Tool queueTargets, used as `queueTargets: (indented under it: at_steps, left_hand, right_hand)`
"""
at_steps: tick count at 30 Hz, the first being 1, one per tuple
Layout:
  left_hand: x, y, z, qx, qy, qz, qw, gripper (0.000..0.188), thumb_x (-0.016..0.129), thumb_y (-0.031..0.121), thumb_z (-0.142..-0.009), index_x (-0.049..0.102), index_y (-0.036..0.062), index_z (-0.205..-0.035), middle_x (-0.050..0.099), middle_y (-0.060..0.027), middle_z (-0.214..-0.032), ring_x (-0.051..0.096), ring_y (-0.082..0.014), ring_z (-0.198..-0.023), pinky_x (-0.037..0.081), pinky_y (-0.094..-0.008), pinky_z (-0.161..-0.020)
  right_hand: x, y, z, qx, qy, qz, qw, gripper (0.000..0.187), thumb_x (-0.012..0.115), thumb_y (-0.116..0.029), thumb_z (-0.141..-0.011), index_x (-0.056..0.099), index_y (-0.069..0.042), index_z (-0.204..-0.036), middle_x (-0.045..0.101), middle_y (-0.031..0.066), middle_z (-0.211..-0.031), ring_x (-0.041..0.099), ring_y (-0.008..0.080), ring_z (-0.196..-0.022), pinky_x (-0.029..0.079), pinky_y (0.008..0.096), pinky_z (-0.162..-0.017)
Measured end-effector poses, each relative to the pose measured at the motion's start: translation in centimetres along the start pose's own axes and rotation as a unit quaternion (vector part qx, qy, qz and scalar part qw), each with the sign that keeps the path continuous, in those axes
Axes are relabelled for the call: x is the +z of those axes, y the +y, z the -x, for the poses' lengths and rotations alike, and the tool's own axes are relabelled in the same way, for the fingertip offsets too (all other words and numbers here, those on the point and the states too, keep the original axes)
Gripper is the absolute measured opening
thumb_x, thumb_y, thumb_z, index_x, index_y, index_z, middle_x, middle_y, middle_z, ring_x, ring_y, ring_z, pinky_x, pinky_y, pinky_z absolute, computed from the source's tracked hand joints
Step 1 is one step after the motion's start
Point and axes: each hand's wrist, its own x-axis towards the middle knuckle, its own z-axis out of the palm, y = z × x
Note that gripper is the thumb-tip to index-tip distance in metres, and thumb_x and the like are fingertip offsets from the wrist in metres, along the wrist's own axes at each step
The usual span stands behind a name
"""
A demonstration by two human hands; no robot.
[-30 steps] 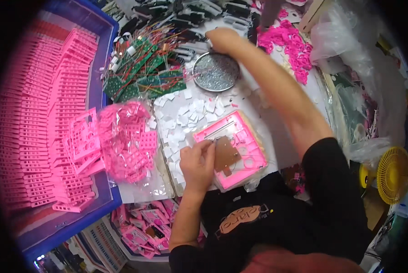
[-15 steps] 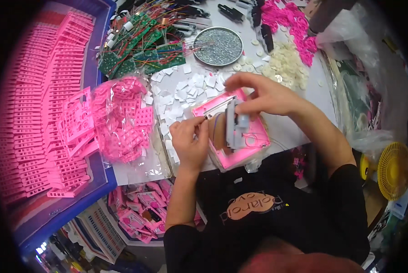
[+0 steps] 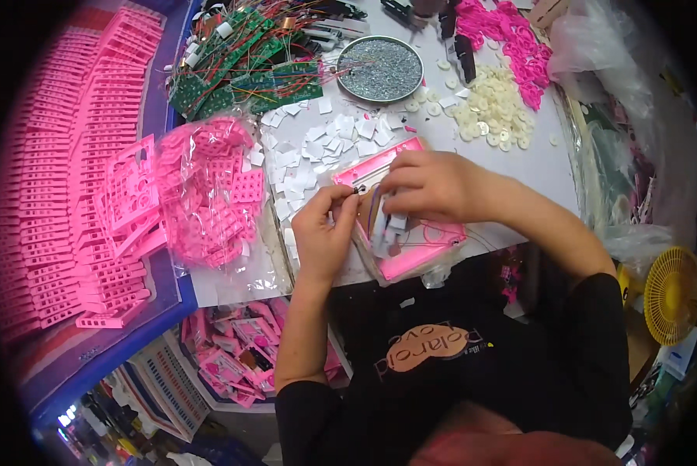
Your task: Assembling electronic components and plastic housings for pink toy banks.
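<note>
Now the grey part (image 3: 380, 225) is down at the pink frame (image 3: 418, 258), just beneath the fingertips of the right hand (image 3: 445, 186) and to the right of the left hand (image 3: 323, 233). What a change in one second! That right hand was stretched away to the dark and grey pieces beyond the dish; half a second ago it was back with the grey part, and now its fingers are curled around it, gripping it lower and closer to the left hand. So fetching has given way to handling, I'd judge, with both hands at one spot; whether the part is seated or still held free, I cannot tell.

The left hand has hardly left its post: thumb and forefinger pinched at the frame's left side, on a small dark piece (image 3: 358, 189) too tiny to name. A blue wire (image 3: 372, 206) bows between the two hands.

Outward we go! Beyond the left hand's fingertips lie scattered white pieces (image 3: 333, 144), and farther off, the round dish (image 3: 379, 101) of shiny bits. Cream discs (image 3: 492, 109) heap up beyond the right wrist. Well left of the left hand sits a bag of pink parts (image 3: 208, 194).
</note>
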Motion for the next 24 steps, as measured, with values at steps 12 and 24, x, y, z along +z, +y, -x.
queueTargets:
  at_steps: [12,24]
  left_hand:
    - [-0.6,-0.3,0.4,-0.078,-0.011,0.112,0.991,0.01,0.07,0.004,-0.093,0.068,-0.0027,-0.1,0.068,-0.0016,-0.084,0.061,-0.0059,-0.075,0.048,-0.0213,-0.068]
    - [-0.3,0.0,0.2,0.064,0.024,0.011,0.998,0.013,0.075,0.0,-0.084,0.07,-0.0007,-0.096,0.067,-0.006,-0.088,0.057,-0.0102,-0.069,0.046,-0.0253,-0.062]
  right_hand:
    - [-1.2,-0.9,0.3,0.16,-0.047,-0.002,0.986,0.031,0.069,-0.02,-0.087,0.064,-0.003,-0.113,0.063,0.0129,-0.102,0.057,0.0333,-0.099,0.052,0.0429,-0.083]
    - [1.3,1.0,1.2,0.101,0.069,-0.016,0.992,0.053,0.078,-0.026,-0.08,0.06,-0.007,-0.126,0.062,0.0097,-0.118,0.057,0.0322,-0.109,0.053,0.0422,-0.088]
